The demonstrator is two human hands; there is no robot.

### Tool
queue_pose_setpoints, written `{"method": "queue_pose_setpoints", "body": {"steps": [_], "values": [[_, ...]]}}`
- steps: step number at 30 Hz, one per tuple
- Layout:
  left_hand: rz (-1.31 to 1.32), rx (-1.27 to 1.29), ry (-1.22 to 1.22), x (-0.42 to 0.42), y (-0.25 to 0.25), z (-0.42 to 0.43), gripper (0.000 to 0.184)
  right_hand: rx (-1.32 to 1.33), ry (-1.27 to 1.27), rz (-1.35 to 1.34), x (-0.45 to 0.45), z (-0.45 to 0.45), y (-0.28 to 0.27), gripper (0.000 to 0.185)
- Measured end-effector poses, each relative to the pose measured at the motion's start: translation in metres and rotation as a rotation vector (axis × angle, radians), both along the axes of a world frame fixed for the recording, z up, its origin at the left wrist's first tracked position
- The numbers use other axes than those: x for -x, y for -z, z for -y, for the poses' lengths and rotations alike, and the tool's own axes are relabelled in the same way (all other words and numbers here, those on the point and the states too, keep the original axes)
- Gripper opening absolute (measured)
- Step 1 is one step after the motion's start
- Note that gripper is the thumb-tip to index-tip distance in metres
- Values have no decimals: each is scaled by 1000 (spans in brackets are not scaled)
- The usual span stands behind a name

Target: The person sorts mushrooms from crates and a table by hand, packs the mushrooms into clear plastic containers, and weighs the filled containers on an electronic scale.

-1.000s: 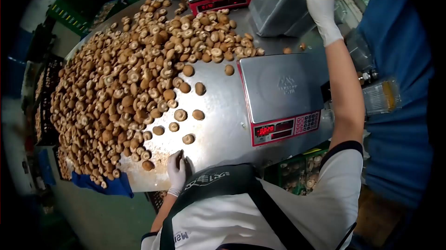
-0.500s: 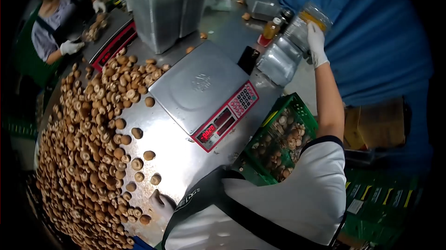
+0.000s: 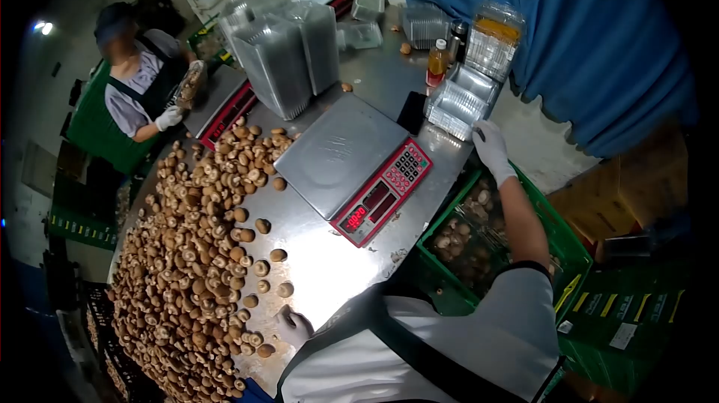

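Observation:
My right hand (image 3: 492, 150), in a white glove, is at the near end of a stack of clear plastic trays (image 3: 458, 109). Its fingers are loosely bent, seem apart, and hold nothing I can see; whether they touch the stack is unclear. My left hand (image 3: 293, 326), gloved too, rests low over the metal table by the edge of a large heap of brown mushrooms (image 3: 187, 268). The fingers look apart and empty, partly hidden by my apron. Between the hands sits a scale (image 3: 344, 152) with a bare metal pan and a lit red display.
Tall stacks of clear trays (image 3: 273, 66) stand behind the scale. A bottle (image 3: 437, 63) and a black object (image 3: 411, 112) are near the right-hand stack. A green crate (image 3: 550, 212) holds mushrooms at my right. Across the table, a co-worker (image 3: 142, 81) holds a mushroom pack beside another scale.
My right hand has let go of the far tray stack with the yellow-orange patch and come back toward me. My left hand stays near the heap. The view has shifted.

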State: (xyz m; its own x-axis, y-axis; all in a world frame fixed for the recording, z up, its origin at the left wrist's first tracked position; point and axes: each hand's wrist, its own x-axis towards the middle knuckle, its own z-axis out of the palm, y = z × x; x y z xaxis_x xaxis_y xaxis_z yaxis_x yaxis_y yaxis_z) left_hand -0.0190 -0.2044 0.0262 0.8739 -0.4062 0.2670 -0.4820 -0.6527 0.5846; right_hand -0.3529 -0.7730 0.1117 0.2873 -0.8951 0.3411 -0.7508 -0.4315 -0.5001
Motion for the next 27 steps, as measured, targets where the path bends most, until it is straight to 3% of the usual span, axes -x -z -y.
{"method": "queue_pose_setpoints", "body": {"steps": [5, 7, 8, 10, 14, 16, 21, 27], "values": [[-87, 57, 0, 4, -6, 0, 24, -43, 87, 138, 63, -64, -1, 28], [-24, -69, 92, -5, 1, -12, 25, 32, 108, 160, 95, -95, 15, 25], [-174, 34, 103, -10, 14, -17, 29, 90, 170, 80, 110, -120, 17, 26], [-128, 128, 153, -13, 38, -12, 27, -18, 304, 128, 129, -178, 4, 28], [-144, 136, 384, 4, 22, 26, 26, 76, 476, 319, 154, -291, 26, 22], [-191, 140, 517, 15, 13, 42, 25, 222, 555, 267, 155, -346, 38, 21], [-337, 108, 857, 52, -6, 77, 24, 49, 918, 555, 152, -460, 45, 18], [-517, 50, 1108, 81, -28, 93, 22, 85, 1084, 573, 158, -536, 60, 20]]}}
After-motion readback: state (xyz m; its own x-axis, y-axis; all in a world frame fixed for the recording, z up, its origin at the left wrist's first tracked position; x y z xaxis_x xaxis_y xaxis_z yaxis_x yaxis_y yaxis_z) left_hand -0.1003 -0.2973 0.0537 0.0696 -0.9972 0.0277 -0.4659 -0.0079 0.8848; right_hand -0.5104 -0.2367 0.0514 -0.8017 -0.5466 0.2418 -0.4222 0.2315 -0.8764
